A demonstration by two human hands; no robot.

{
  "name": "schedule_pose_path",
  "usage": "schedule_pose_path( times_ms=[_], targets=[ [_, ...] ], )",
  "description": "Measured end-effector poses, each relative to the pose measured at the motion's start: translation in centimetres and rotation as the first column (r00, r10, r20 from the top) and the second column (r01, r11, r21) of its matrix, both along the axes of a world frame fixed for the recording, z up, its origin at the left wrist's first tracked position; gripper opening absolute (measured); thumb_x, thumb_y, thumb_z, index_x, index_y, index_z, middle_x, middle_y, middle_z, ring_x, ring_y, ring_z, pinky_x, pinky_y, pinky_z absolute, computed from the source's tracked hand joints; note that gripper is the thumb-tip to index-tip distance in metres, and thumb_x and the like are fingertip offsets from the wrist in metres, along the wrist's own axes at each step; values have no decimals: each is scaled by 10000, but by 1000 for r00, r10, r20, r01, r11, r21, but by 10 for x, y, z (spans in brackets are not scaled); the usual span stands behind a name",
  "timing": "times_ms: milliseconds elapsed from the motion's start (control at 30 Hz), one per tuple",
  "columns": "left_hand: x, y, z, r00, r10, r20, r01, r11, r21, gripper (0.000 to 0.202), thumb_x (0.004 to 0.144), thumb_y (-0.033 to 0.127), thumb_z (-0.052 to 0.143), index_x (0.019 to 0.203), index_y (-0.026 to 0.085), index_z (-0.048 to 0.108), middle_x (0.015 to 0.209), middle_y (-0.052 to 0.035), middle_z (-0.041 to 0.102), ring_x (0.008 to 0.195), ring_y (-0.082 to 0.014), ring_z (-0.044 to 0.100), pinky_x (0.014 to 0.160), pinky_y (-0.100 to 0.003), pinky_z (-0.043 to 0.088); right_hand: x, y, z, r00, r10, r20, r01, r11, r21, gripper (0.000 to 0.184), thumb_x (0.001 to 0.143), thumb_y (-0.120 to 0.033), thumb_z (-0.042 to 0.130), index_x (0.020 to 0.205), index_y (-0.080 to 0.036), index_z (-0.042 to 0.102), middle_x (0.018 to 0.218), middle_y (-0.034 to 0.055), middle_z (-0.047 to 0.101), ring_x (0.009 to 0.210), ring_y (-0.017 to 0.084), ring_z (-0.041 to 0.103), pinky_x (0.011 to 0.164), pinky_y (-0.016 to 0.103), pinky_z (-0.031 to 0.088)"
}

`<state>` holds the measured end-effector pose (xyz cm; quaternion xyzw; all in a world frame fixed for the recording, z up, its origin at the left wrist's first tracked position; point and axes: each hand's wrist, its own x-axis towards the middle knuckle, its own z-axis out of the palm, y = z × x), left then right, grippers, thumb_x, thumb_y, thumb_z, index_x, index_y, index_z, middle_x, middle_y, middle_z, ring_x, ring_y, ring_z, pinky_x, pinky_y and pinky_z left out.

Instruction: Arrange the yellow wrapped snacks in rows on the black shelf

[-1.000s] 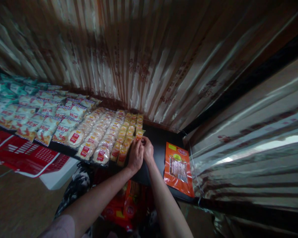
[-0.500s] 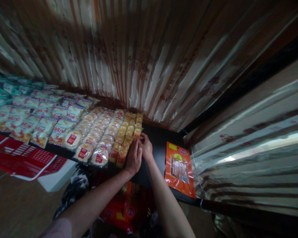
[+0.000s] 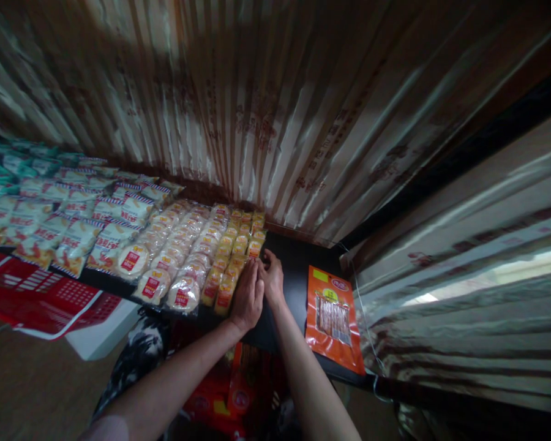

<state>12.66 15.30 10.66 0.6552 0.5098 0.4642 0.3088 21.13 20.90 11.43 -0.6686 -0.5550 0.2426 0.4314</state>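
Observation:
Both my hands rest together on a dark shelf (image 3: 294, 263), at the right edge of a row of small yellow snack packets (image 3: 232, 257). My left hand (image 3: 248, 297) lies palm down with its fingers on those packets. My right hand (image 3: 272, 275) sits just beside it with curled fingers touching the same packets; what its fingertips hold is hidden. An orange packet (image 3: 333, 315) with a clear window lies flat on the shelf to the right of my right hand.
Rows of round cakes in clear wrappers (image 3: 174, 257) and red-and-white snack bags (image 3: 78, 226) fill the shelf to the left. A red basket (image 3: 46, 297) stands below. Striped curtains (image 3: 275, 122) hang behind and to the right. Red packets (image 3: 232, 392) lie below the shelf edge.
My hands stay together at the yellow packets, with only small shifts of the fingers. The view has drifted slightly.

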Motion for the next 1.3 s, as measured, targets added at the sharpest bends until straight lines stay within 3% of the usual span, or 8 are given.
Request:
schedule_pose_path(
  times_ms=[133, 267, 467, 733, 1067, 1300],
  targets=[
    [-3, 1, 1, 999, -3, -52, 4, 1000, 23, 517, 944, 290, 278, 1425, 105, 325, 1503, -134, 311, 1410, -193, 244, 1179, -385, 204, -1, 8, 1, 999, -30, 25, 29, 999, 44, 486, 833, -402, 455, 1187, -101, 597, 1189, 170, 599, 981, 213, 600, 932, 360, 452],
    [-4, 4, -10, 994, 10, -111, -1, 997, 79, 564, 902, 189, 329, 1452, 99, 247, 1512, -141, 287, 1412, -196, 234, 1175, -397, 227, -1, 18, -1, 999, -36, -20, 37, 998, 53, 479, 876, -378, 372, 1199, -100, 591, 1290, 156, 563, 1235, 232, 473, 1080, 409, 318],
    [0, 5, -28, 976, 52, -210, -12, 982, 190, 618, 855, 82, 321, 1461, 92, 201, 1513, -161, 275, 1420, -213, 205, 1167, -443, 257, -5, 26, -7, 969, 78, -234, -67, 996, 53, 431, 891, -412, 387, 1230, -225, 577, 1228, 43, 625, 1145, 188, 542, 1036, 378, 374],
    [1, 8, -32, 953, 74, -293, -10, 977, 215, 572, 860, 74, 288, 1431, 61, 266, 1467, -201, 347, 1401, -233, 262, 1141, -465, 309, -6, 28, -9, 982, 68, -176, -57, 996, 67, 406, 861, -392, 434, 1159, -188, 618, 1184, 86, 633, 1103, 195, 561, 1011, 362, 389],
    [2, 8, -38, 964, 66, -259, -16, 981, 193, 609, 844, 70, 317, 1449, 98, 255, 1489, -156, 328, 1402, -237, 258, 1154, -465, 284, -8, 27, -1, 983, 33, -180, -19, 997, 77, 406, 830, -406, 481, 1116, -151, 617, 1122, 118, 646, 1003, 200, 605, 916, 337, 450],
    [2, 8, -38, 956, 83, -283, -30, 982, 187, 622, 835, 62, 312, 1453, 109, 258, 1483, -155, 340, 1397, -233, 268, 1149, -454, 298, -7, 29, -9, 972, 57, -229, -41, 997, 72, 392, 829, -405, 502, 1133, -180, 606, 1101, 89, 662, 978, 190, 615, 896, 332, 470]
  ],
)
